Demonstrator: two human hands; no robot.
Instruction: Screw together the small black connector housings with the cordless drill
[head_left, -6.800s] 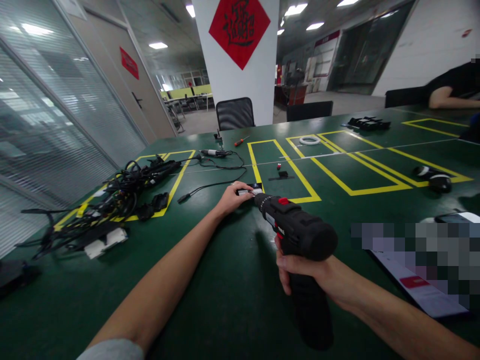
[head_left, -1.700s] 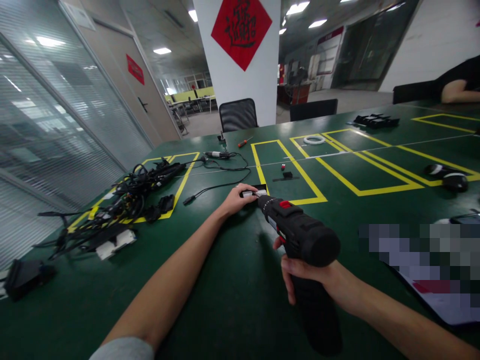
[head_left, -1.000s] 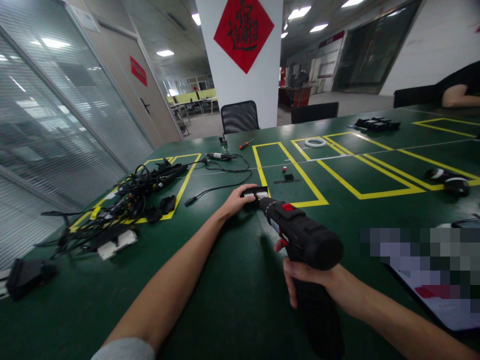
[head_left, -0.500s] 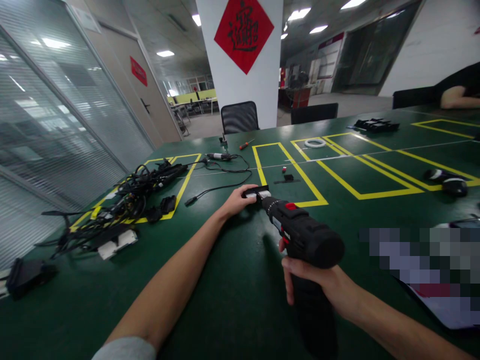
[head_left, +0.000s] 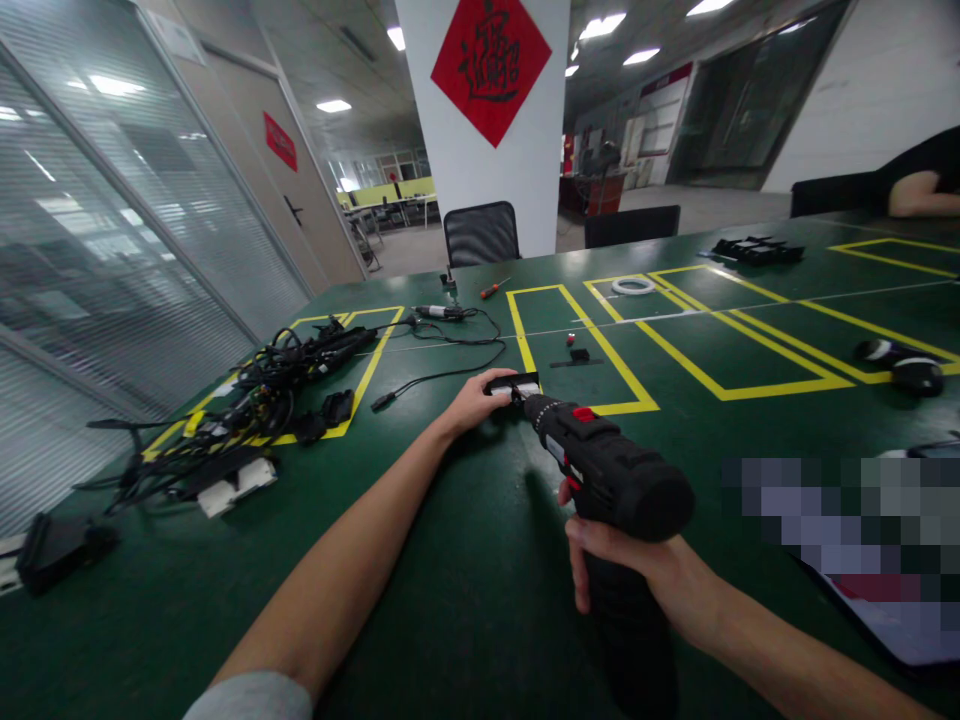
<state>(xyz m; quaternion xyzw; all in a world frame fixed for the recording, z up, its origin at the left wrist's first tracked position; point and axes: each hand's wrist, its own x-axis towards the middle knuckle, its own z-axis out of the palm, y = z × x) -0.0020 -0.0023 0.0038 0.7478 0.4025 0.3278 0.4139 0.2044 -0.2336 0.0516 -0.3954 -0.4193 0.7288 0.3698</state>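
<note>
My right hand is wrapped round the handle of a black cordless drill with red switches. The drill points forward and left, its chuck end at a small black and white plastic part. My left hand grips that part on its left side, low over the green table. Whether the bit touches the part I cannot tell, as the chuck and fingers hide the spot. A little beyond lie a small black piece and a tiny red and white item.
To the left lies a tangle of black cables and adapters. Farther back are a corded tool, a screwdriver and a white ring. On the right are a black and white object and a blurred-out flat item. A person's arm rests at the far right.
The view has shifted very slightly. Both hands, the drill and the plastic part keep nearly the same positions.
</note>
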